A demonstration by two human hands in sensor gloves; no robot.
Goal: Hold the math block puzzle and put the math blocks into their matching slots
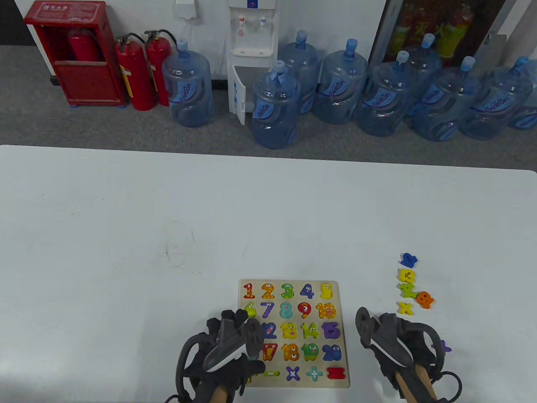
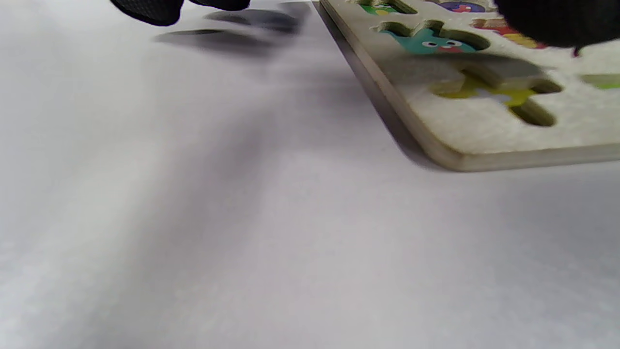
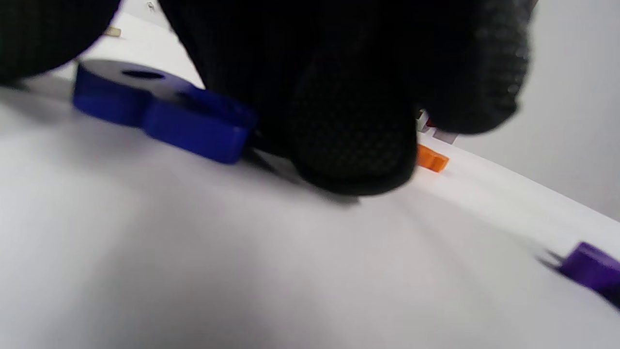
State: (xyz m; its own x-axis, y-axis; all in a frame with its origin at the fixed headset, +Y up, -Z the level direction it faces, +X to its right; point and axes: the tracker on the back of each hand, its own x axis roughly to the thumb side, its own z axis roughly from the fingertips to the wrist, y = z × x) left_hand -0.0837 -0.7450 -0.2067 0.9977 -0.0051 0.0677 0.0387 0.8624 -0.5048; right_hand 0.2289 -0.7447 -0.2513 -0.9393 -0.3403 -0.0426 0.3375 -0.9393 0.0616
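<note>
The wooden puzzle board lies near the table's front edge, most slots filled with coloured numbers. My left hand rests on its lower left part. In the left wrist view one finger presses on the board and others hang beside its edge. My right hand is just right of the board, on the table. In the right wrist view its fingers flank and touch a dark blue block lying on the table. In the table view this block is hidden under the hand.
Loose blocks lie right of the board: blue, yellow, green, orange, a yellow cross and a purple piece. The orange block and purple piece also show in the right wrist view.
</note>
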